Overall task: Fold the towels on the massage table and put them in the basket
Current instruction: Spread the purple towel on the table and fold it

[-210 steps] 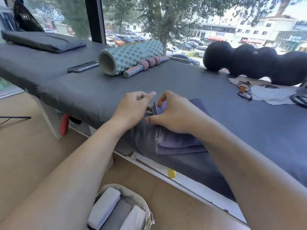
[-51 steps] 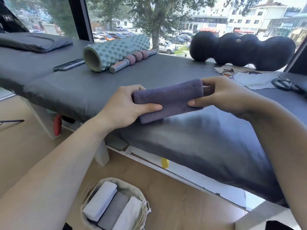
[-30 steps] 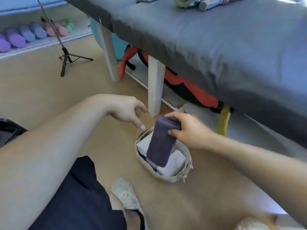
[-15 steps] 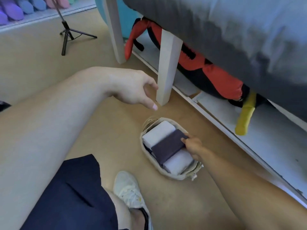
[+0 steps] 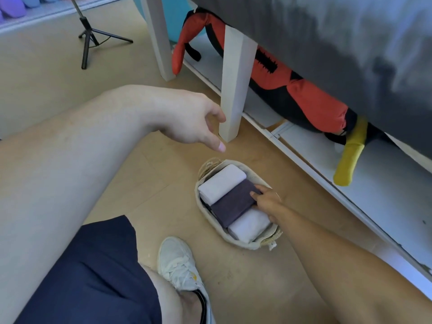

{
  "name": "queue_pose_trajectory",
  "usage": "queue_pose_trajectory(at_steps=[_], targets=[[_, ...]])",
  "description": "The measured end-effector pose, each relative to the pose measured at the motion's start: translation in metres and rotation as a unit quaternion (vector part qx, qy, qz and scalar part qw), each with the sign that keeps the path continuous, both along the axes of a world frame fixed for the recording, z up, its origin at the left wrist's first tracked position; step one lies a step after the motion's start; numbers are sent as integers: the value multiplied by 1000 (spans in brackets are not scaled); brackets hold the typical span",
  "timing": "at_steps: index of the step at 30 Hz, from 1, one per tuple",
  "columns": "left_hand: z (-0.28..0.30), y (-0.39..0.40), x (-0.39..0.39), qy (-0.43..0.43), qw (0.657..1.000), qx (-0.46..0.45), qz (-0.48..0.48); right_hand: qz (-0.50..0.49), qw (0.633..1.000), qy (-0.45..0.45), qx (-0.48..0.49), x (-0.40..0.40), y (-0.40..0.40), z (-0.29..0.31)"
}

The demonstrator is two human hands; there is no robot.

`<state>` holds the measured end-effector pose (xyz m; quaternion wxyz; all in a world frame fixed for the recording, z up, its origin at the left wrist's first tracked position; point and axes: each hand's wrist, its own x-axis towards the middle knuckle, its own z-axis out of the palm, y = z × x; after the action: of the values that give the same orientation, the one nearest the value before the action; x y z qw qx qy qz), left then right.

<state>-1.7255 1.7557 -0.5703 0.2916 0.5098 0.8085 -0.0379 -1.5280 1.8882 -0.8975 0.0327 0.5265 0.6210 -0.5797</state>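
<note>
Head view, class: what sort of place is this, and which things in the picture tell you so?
Probably a massage or therapy room: a padded grey massage table on white legs, a basket of rolled towels on the wood floor, and a row of purple and blue soft pads along the wall.

Oval woven basket (image 5: 238,242) on floor beside table leg: rolled purple towel (image 5: 231,205) lying flat between two white rolled towels (image 5: 221,183), touching both.

Tan floor (image 5: 245,284); black tripod (image 5: 87,35); white legs (image 5: 235,90); perhaps shelf beneath.

Basket (image 5: 247,243) packed full, open above; table leg (image 5: 235,90) just beyond; bare floor (image 5: 163,195) left.
</note>
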Motion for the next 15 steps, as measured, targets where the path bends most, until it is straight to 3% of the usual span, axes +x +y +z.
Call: queue_pose_trajectory(at_steps=[3,8,11,13,15], targets=[[-1,1,2,13,1000,-7,-3,16,999,-20,48,7,8,-15],[-2,5,5,26,1000,-1,-1,32,983,-64,171,7,-6,26],[-1,6,9,27,1000,-3,-5,68,947,-88,302,6,-19,39],[-1,5,10,27,1000,-7,-7,141,913,-71,377,3,-27,39],[-2,5,9,29,999,-7,-11,241,884,-83,392,-2,-34,38]])
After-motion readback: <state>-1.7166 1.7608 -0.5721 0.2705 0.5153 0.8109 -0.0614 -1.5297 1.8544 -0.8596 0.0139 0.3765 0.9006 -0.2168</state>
